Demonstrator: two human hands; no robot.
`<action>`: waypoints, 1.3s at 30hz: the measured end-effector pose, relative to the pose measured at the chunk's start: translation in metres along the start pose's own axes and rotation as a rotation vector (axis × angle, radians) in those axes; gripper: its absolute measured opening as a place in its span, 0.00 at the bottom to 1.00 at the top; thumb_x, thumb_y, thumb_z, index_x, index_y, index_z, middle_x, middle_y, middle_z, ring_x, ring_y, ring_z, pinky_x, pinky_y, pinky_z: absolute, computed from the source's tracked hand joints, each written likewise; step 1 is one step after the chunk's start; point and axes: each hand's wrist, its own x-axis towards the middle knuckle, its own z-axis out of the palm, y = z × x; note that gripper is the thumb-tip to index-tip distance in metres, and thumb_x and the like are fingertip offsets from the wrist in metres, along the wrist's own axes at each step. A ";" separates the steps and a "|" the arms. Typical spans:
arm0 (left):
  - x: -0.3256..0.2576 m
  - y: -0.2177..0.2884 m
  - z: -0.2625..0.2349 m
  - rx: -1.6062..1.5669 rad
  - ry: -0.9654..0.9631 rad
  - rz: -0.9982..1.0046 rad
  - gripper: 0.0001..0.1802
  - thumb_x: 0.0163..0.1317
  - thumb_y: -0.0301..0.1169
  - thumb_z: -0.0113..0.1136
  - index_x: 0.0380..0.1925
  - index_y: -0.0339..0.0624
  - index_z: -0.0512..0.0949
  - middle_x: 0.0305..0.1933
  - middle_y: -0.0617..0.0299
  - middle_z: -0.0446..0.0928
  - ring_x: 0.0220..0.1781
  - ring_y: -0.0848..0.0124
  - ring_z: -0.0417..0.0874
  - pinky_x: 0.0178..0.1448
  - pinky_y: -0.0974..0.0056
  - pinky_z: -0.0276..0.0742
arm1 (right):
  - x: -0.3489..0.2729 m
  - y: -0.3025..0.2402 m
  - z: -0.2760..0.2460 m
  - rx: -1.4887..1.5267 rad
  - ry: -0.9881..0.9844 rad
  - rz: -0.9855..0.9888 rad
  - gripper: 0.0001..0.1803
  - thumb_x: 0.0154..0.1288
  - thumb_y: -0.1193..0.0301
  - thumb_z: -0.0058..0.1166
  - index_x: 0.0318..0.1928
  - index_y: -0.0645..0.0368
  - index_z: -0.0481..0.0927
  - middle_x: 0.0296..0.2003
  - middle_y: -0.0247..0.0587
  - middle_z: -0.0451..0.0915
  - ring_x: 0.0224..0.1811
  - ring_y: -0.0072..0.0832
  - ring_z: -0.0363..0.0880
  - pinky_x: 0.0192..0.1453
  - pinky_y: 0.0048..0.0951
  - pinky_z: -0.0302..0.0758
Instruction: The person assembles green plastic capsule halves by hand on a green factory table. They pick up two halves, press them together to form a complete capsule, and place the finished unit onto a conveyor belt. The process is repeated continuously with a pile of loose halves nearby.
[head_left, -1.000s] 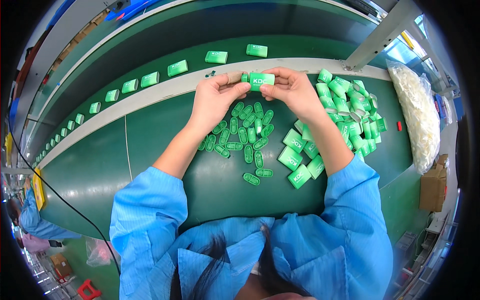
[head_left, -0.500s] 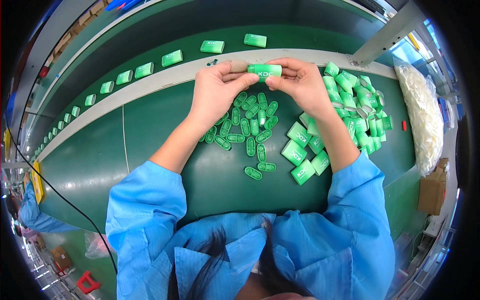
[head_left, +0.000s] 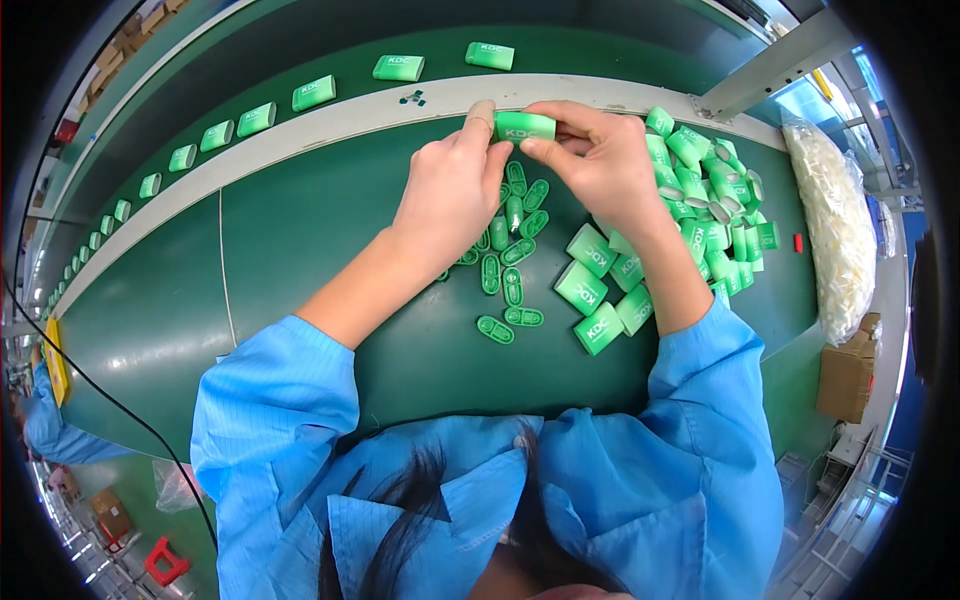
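Note:
Between my two hands, over the near edge of the pale rail, is a green case (head_left: 524, 127), a short flat sleeve with white lettering. My right hand (head_left: 606, 165) pinches its right end between thumb and fingers. At the left end, my left hand (head_left: 448, 185) closes on it with thumb and index finger; a tan cover sits on that index fingertip. Below my hands lie several small green oval caps (head_left: 513, 286), some hidden by my left hand. A heap of similar green cases (head_left: 697, 235) spreads beside and behind my right forearm.
A row of green cases (head_left: 314, 93) runs along the green belt beyond the pale rail (head_left: 300, 135). Tiny dark pieces (head_left: 412, 98) lie on the rail. At right are a small red piece (head_left: 799, 243), a clear bag of whitish parts (head_left: 838, 230) and a metal post (head_left: 770, 65).
My left hand has turned more upright and its index finger now presses the case's left end. The row of cases on the belt has shifted left in view.

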 end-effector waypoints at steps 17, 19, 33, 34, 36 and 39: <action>0.017 -0.021 -0.005 -0.003 -0.049 -0.020 0.29 0.56 0.32 0.59 0.57 0.33 0.65 0.40 0.41 0.78 0.42 0.46 0.79 0.48 0.54 0.75 | 0.027 0.009 0.003 -0.159 0.015 -0.007 0.18 0.56 0.74 0.60 0.47 0.67 0.77 0.33 0.39 0.82 0.32 0.18 0.77 0.36 0.22 0.75; 0.022 -0.032 -0.011 0.115 0.124 0.033 0.30 0.55 0.31 0.60 0.58 0.37 0.64 0.43 0.45 0.78 0.42 0.51 0.81 0.48 0.58 0.75 | 0.054 0.017 -0.007 -0.294 0.094 -0.041 0.19 0.52 0.66 0.63 0.44 0.61 0.80 0.30 0.38 0.81 0.28 0.21 0.76 0.35 0.25 0.73; 0.014 -0.026 -0.027 0.224 -0.255 -0.107 0.10 0.52 0.31 0.62 0.31 0.36 0.80 0.23 0.52 0.78 0.28 0.58 0.81 0.37 0.59 0.76 | 0.060 0.087 -0.122 -0.738 0.108 0.212 0.25 0.50 0.54 0.62 0.40 0.62 0.81 0.32 0.45 0.82 0.36 0.38 0.81 0.45 0.33 0.76; 0.014 -0.026 -0.025 0.269 -0.220 -0.113 0.11 0.52 0.32 0.62 0.32 0.36 0.80 0.23 0.51 0.78 0.29 0.57 0.81 0.37 0.59 0.76 | 0.050 0.086 -0.127 -0.809 0.066 0.254 0.25 0.50 0.53 0.62 0.38 0.63 0.81 0.30 0.45 0.82 0.36 0.39 0.81 0.44 0.34 0.75; 0.018 -0.030 -0.027 0.326 -0.225 -0.091 0.11 0.54 0.32 0.61 0.34 0.37 0.80 0.27 0.51 0.79 0.31 0.56 0.81 0.39 0.58 0.76 | 0.034 0.097 -0.129 -0.792 0.059 0.261 0.25 0.50 0.52 0.62 0.35 0.63 0.81 0.29 0.45 0.81 0.34 0.39 0.80 0.43 0.36 0.75; 0.022 -0.031 -0.033 0.323 -0.126 0.133 0.10 0.54 0.25 0.55 0.36 0.40 0.79 0.39 0.54 0.79 0.41 0.57 0.80 0.45 0.56 0.76 | 0.023 0.089 -0.114 -0.813 0.116 0.158 0.20 0.52 0.58 0.64 0.34 0.62 0.76 0.25 0.41 0.77 0.27 0.32 0.73 0.35 0.31 0.72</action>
